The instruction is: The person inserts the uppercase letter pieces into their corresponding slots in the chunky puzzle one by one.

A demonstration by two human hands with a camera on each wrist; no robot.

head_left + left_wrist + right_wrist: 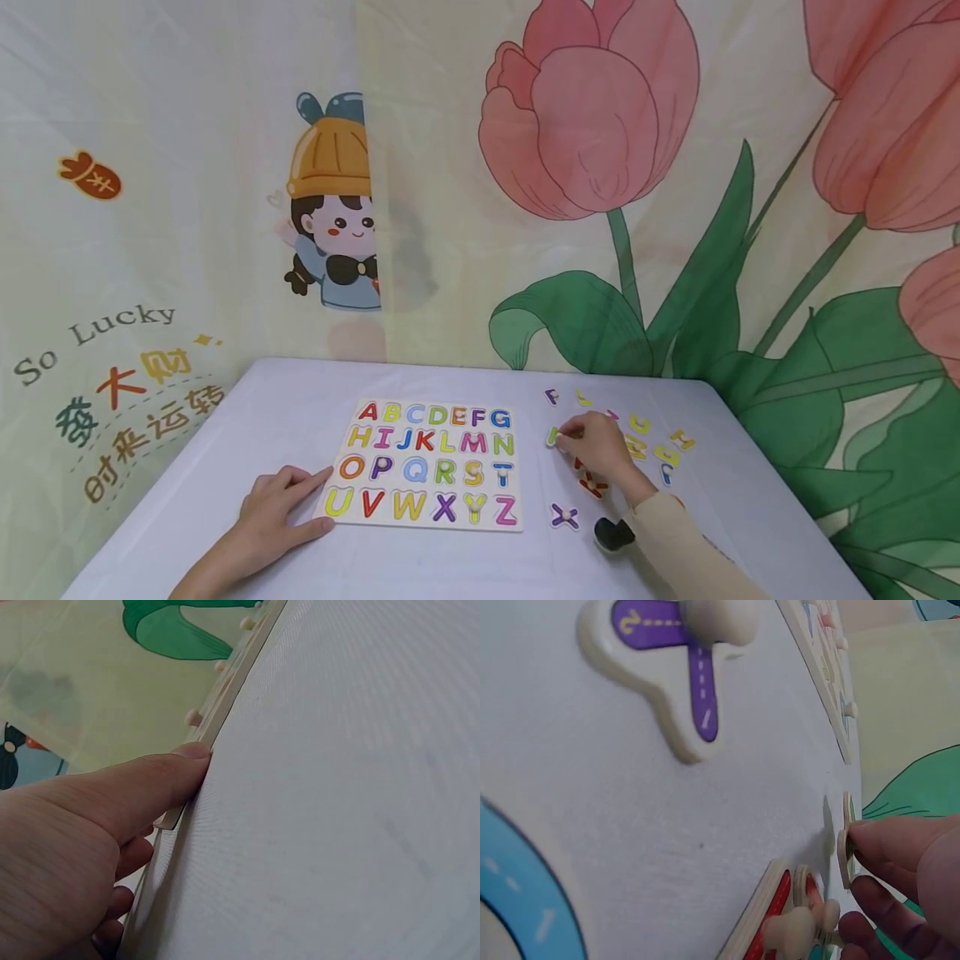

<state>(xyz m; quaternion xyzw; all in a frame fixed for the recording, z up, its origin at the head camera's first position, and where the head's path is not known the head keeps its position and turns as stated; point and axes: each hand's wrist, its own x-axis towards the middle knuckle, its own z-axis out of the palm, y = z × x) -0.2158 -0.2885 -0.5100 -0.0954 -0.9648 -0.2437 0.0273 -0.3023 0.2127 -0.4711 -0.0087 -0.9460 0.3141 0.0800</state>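
A wooden alphabet board [435, 520] lies on the table, with colourful letters from A to Z in its rows. My left hand [273, 512] rests at its lower left corner, index finger and thumb extended against the edge. In the left wrist view the thumb [161, 780] presses on the board's rim. To the right of the board, my right hand [600, 446] pinches a green wooden letter piece [553, 437]. That piece [845, 851] appears edge-on in the right wrist view, between thumb and fingers, its letter hidden.
Loose knobbed letter pieces lie around the right hand, among them a purple X [564, 516], a red piece [592, 484], a purple F [551, 397] and a blue one [667, 474]. A black object [613, 534] shows beside the right sleeve. A printed curtain [442, 250] hangs behind the table.
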